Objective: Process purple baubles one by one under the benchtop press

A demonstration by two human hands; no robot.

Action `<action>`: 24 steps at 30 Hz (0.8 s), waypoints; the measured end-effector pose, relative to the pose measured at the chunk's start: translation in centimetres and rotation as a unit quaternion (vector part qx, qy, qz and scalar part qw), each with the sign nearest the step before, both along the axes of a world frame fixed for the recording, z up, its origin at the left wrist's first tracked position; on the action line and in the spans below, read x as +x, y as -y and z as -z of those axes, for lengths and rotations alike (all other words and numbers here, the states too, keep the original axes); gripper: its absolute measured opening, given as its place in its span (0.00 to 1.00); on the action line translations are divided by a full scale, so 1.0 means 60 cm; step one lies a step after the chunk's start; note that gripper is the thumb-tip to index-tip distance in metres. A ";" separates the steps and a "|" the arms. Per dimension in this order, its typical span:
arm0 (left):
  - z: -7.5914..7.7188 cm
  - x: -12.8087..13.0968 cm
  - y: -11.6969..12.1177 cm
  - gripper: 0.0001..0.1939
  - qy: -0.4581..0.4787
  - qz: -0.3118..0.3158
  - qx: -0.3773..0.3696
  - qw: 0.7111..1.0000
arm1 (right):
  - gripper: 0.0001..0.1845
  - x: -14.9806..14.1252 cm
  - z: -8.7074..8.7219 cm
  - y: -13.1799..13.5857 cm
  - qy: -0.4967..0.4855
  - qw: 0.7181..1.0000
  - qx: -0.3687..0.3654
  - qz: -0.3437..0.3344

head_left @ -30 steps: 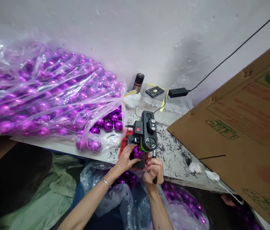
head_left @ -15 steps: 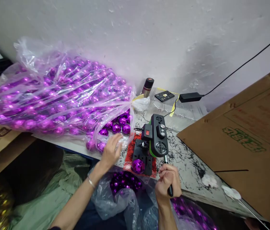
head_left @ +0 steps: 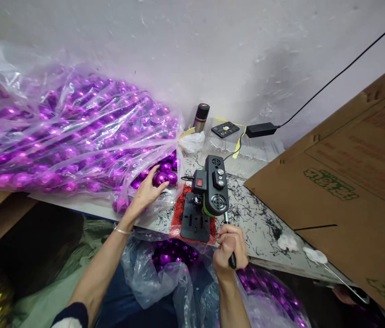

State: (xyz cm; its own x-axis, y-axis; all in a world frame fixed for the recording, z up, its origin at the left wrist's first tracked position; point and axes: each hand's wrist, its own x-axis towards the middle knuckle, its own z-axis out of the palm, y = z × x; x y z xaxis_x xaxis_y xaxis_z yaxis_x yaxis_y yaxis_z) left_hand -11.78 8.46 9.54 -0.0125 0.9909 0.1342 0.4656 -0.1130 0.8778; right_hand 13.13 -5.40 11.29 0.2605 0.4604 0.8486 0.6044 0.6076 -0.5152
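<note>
My left hand is at the opening of a clear plastic bag full of shiny purple faceted balls. Its thumb and fingers curve around one purple ball, touching it on both sides. My right hand is wrapped around the black-gripped lever of a small black bench machine. The machine has a red switch, round vents and a slotted black base plate, whose visible top holds no ball. Below the table edge, more purple balls lie in an open plastic bag.
A dark bottle, a remote control and a black power adapter are near the wall. A large cardboard box leans in from the right. Black scraps litter the tabletop. Another bag of purple balls sits below right.
My left hand has moved up and forward to the balls in the bag opening. The purple ball has left the base plate. My right hand still grips the lever; the view has shifted slightly.
</note>
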 end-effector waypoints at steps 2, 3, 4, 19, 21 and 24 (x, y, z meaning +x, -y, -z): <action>0.010 0.014 0.038 0.37 0.204 0.012 -0.049 0.978 | 0.23 -0.002 -0.003 -0.001 -0.006 1.000 -0.004 0.000; 0.018 0.026 0.057 0.37 0.283 0.021 -0.082 0.955 | 0.23 -0.004 -0.005 -0.001 -0.011 1.000 -0.005 0.000; 0.027 0.041 0.075 0.36 0.341 0.023 -0.114 0.933 | 0.22 -0.005 -0.008 -0.002 -0.016 1.000 -0.006 0.001; 0.118 0.159 0.154 0.34 0.347 0.024 -0.076 0.934 | 0.22 -0.009 -0.041 -0.001 -0.013 1.000 -0.014 0.006; 0.131 0.172 0.157 0.36 0.317 0.027 -0.046 0.947 | 0.22 -0.010 -0.045 -0.001 -0.017 1.000 -0.018 0.003; 0.150 0.187 0.160 0.36 0.202 0.036 0.013 0.979 | 0.22 -0.014 -0.057 -0.001 -0.027 0.999 -0.033 0.011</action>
